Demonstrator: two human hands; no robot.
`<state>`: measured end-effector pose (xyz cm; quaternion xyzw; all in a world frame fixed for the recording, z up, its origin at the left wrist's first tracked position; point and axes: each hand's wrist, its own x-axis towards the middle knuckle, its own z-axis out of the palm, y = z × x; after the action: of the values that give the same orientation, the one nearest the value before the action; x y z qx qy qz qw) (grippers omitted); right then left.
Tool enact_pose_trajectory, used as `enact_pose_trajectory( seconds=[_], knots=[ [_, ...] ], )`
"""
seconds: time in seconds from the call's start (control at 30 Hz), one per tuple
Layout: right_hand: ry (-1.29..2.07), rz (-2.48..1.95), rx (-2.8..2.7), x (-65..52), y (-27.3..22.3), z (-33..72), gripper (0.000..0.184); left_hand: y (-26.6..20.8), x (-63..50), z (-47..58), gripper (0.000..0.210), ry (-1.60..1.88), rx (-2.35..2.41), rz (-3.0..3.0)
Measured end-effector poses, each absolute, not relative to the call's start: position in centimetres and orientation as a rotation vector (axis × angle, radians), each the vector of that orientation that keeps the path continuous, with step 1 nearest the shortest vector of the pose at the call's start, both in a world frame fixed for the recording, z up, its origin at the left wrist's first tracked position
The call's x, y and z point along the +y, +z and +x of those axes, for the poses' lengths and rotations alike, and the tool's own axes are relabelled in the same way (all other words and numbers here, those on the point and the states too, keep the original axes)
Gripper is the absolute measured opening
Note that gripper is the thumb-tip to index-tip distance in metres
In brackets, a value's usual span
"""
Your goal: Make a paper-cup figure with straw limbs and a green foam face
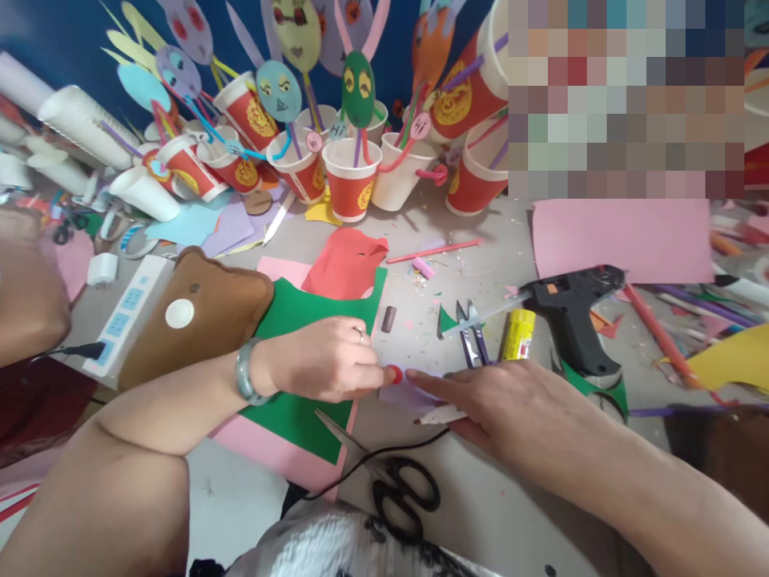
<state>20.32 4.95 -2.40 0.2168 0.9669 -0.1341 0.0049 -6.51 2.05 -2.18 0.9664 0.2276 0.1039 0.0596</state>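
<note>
My left hand [328, 361], a bangle at its wrist, is closed, its fingertips on a small round red piece [395, 374]. The piece lies at the edge of a strip of purple paper [405, 393]. My right hand [501, 405] reaches in from the other side, index finger extended to the purple paper. Under that finger, a white marker [441, 415] with a brown tip runs into the right hand; its other end is hidden. Green paper [300, 324] lies beneath my left hand. Black-handled scissors [405, 489] rest in front, their blades over the green sheet.
Red-and-white paper cups [352, 188] with paper-face figures line the back. On the right are a black glue gun [573, 320], a yellow glue stick [517, 335] and small snips [473, 332]. A brown pouch [204, 300] and a power strip [129, 312] lie left. A cord crosses the front.
</note>
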Motion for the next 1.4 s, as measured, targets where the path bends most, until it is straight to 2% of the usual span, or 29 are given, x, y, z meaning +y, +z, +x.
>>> enact_pose_trajectory(
  seconds=[0.17,0.27,0.37,0.53,0.67,0.77,0.93,1.03,1.13,1.23,1.3,1.4],
  knots=[
    [-0.4,0.662,2.863,5.2,-1.4,19.6,0.048,-2.8,2.4,-6.8,0.02,0.333,0.707,2.812],
    [-0.512,0.691,2.822,5.5,-1.2,19.5,0.044,-2.9,2.5,-7.0,0.021,0.362,0.712,2.733],
    [-0.755,0.669,2.839,5.8,-0.6,19.6,0.034,-2.8,2.5,-7.0,0.023,0.359,0.744,2.65],
    [-1.223,0.536,2.907,5.6,1.1,19.6,0.043,-2.6,2.6,-7.1,0.026,0.39,0.762,2.518],
    [-1.462,0.752,3.009,4.7,0.8,19.7,0.048,-2.5,2.6,-7.1,0.027,0.423,0.762,2.459],
    [-1.724,0.798,3.036,4.2,0.2,20.0,0.039,-2.6,2.6,-7.1,0.026,0.428,0.782,2.439],
    [-1.989,0.481,2.652,3.6,0.5,19.5,0.027,-2.6,2.6,-7.1,0.021,0.421,0.791,2.45],
    [-1.789,0.453,2.763,3.0,0.4,18.5,0.026,-2.5,2.6,-7.0,0.021,0.439,0.788,2.43],
    [-1.309,0.426,3.078,2.3,-0.2,17.7,0.033,-2.5,2.6,-7.0,0.024,0.444,0.783,2.4],
    [-0.889,0.335,3.356,1.9,-0.6,17.6,0.022,-2.5,2.7,-7.0,0.024,0.446,0.78,2.387],
    [-0.623,0.281,3.507,1.8,-0.5,17.6,0.024,-2.6,2.7,-7.0,0.022,0.445,0.785,2.387],
    [-0.38,0.286,3.61,1.6,-0.3,17.8,0.028,-2.7,2.8,-7.1,0.021,0.441,0.796,2.381]
  ],
)
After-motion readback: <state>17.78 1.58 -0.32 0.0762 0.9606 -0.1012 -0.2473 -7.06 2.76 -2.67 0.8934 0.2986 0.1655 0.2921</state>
